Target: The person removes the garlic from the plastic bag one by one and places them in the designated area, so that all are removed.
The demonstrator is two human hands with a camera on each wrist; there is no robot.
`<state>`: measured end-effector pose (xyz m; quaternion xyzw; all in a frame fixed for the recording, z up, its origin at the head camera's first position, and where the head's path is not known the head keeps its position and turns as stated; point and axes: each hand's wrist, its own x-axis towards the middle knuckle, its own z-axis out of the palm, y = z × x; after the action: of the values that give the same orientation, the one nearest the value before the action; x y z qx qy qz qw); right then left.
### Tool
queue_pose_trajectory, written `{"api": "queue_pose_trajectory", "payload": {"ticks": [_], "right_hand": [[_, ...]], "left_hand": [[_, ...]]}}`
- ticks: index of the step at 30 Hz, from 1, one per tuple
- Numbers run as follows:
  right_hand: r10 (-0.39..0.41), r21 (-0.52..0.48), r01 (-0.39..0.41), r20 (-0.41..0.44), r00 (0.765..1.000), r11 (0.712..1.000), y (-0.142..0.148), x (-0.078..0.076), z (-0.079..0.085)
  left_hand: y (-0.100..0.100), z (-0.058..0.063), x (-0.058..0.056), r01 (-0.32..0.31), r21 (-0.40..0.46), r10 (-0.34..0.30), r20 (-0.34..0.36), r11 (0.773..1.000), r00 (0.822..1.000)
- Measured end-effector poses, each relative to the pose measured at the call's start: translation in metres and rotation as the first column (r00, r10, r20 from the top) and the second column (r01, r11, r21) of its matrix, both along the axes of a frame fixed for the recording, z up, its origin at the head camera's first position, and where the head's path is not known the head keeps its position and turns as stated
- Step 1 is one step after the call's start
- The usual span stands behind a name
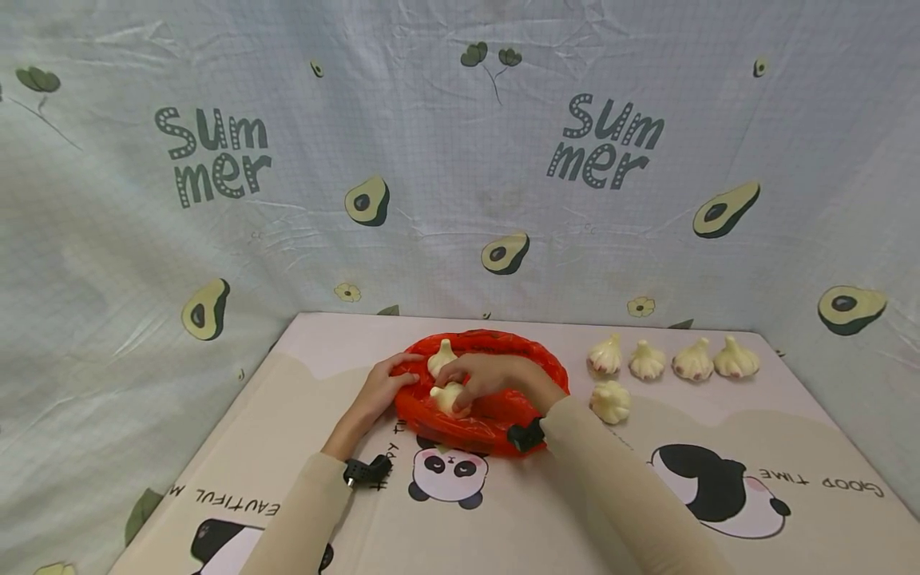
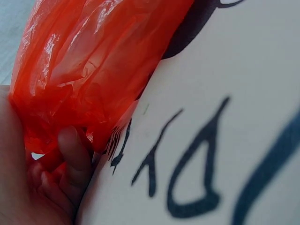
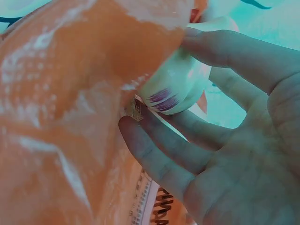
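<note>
A red plastic bag (image 1: pixel 460 434) lies on the table with its mouth spread wide. My left hand (image 1: pixel 379 389) grips the left side of the bag's rim; in the left wrist view the bag's film (image 2: pixel 89 79) bunches against the fingers. Over the open mouth, my right hand (image 1: pixel 496 375) pinches a garlic bulb (image 1: pixel 447 398) between thumb and fingers. Purple streaks mark that bulb's base in the right wrist view, where bag film covers part of it. A second garlic bulb (image 1: pixel 442 357) sits inside the bag, just behind the held one, stem up.
Right of the bag, several garlic bulbs (image 1: pixel 692 361) stand in a row toward the table's back edge. One more bulb (image 1: pixel 611 402) lies in front of the row, close to the bag. A printed cloth (image 1: pixel 446 239) hangs behind the panda-patterned table (image 1: pixel 460 543).
</note>
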<state>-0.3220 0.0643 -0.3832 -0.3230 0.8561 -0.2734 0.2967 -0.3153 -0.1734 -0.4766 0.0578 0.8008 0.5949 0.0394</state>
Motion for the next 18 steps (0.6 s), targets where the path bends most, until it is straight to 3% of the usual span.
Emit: {"api": "queue_pose_trajectory", "payload": {"ticks": [10,18], "right_hand": [[-0.044,-0.014,0.043,-0.032,0.999,0.999,0.011,0.003,0.011],[-0.025,-0.053,0.021,-0.089,0.996,0.998,0.019,0.006,0.025]], "left_hand": [[0.0,0.001,0.002,0.002,-0.005,-0.002,-0.001,1.0,1.0],[0.001,0.001,0.002,-0.004,0.006,0.004,0.007,1.0,1.0]]}}
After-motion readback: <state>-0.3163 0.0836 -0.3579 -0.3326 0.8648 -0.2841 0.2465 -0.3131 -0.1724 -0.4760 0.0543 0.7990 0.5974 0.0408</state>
